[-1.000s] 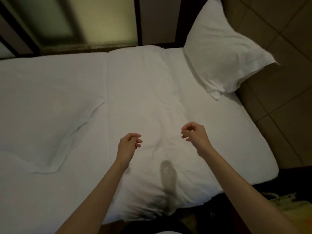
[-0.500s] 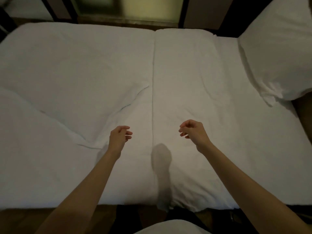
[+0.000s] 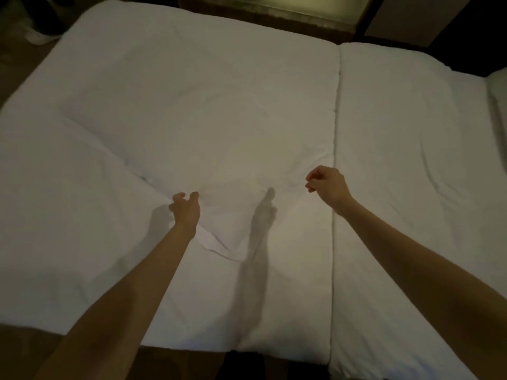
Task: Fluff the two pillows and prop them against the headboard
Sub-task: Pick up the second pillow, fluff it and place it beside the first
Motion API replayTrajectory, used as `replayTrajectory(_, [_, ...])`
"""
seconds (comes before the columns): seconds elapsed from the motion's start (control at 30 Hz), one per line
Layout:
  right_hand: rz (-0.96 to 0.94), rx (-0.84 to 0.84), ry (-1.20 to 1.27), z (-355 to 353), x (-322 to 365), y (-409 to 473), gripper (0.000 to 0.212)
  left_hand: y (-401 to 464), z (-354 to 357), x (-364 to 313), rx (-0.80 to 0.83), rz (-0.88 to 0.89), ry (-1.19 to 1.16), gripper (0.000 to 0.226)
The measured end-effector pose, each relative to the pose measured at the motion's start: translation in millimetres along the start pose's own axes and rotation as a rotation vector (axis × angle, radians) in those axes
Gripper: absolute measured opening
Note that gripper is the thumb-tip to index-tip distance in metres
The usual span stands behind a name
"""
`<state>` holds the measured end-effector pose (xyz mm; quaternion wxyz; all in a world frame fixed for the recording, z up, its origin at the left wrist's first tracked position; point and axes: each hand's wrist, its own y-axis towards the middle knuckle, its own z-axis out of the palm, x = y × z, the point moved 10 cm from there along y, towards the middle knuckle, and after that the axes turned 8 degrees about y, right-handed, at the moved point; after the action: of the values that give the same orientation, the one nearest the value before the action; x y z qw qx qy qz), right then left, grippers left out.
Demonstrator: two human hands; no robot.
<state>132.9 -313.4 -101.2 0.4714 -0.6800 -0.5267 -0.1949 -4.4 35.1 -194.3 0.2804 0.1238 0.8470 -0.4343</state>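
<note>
A flat white pillow (image 3: 208, 127) lies on the left half of the bed, its near corner flap pointing towards me. My left hand (image 3: 186, 209) rests at that pillow's near left edge. Its fingers are curled and apart, touching the fabric without a clear hold. My right hand (image 3: 327, 187) hovers above the pillow's right corner, beside the seam between the two mattresses, fingers loosely curled around nothing. A sliver of the second white pillow (image 3: 498, 94) shows at the far right edge. The headboard is out of view.
The bed (image 3: 411, 160) is covered in white bedding, with a seam running front to back right of centre. Brown floor (image 3: 16, 67) lies to the left. A dark frame and a lit glass panel (image 3: 315, 12) run along the far side.
My view has swung left, so the propped pillow slid to the right edge of the frame. Both hands moved left with it, and my left hand came down onto the flat pillow's edge.
</note>
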Motion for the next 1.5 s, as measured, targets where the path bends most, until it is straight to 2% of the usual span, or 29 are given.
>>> replayTrajectory(0.17, [-0.069,-0.004,-0.141,45,48,72,0.014,65,-23,-1,-0.034,-0.207,-0.096,0.084])
replayTrajectory(0.23, [-0.103,0.021,-0.175,66,64,99,0.033,87,-24,-5,-0.031,-0.244,-0.180,0.092])
replayTrajectory(0.33, [-0.081,0.078,-0.207,103,81,140,0.066,123,-20,-16,-0.014,-0.215,-0.257,0.101])
replayTrajectory(0.43, [-0.058,0.095,-0.224,133,95,182,0.085,153,-25,-20,-0.109,-0.233,-0.277,0.110])
replayTrajectory(0.53, [-0.065,0.049,-0.306,155,106,214,0.094,176,-33,-21,-0.180,-0.244,-0.278,0.118])
replayTrajectory(0.63, [-0.046,-0.032,-0.394,164,105,236,0.098,196,-33,-23,-0.169,-0.203,-0.415,0.121])
replayTrajectory(0.77, [0.006,0.092,-0.545,190,80,242,0.107,196,-16,-25,-0.127,-0.148,-0.453,0.121])
replayTrajectory(0.93, [-0.169,-0.010,-0.621,197,87,223,0.094,174,-3,-29,-0.133,-0.114,-0.525,0.102])
replayTrajectory(1.17, [-0.241,-0.040,-0.621,159,87,179,0.067,112,-10,-40,-0.150,0.036,-0.592,0.077])
replayTrajectory(1.33, [-0.202,0.033,-0.430,118,51,103,0.038,36,-31,-15,-0.295,0.113,-0.589,0.080])
replayTrajectory(1.5, [-0.262,-0.117,-0.240,47,47,9,0.047,-38,-45,-21,-0.330,0.274,-0.487,0.085])
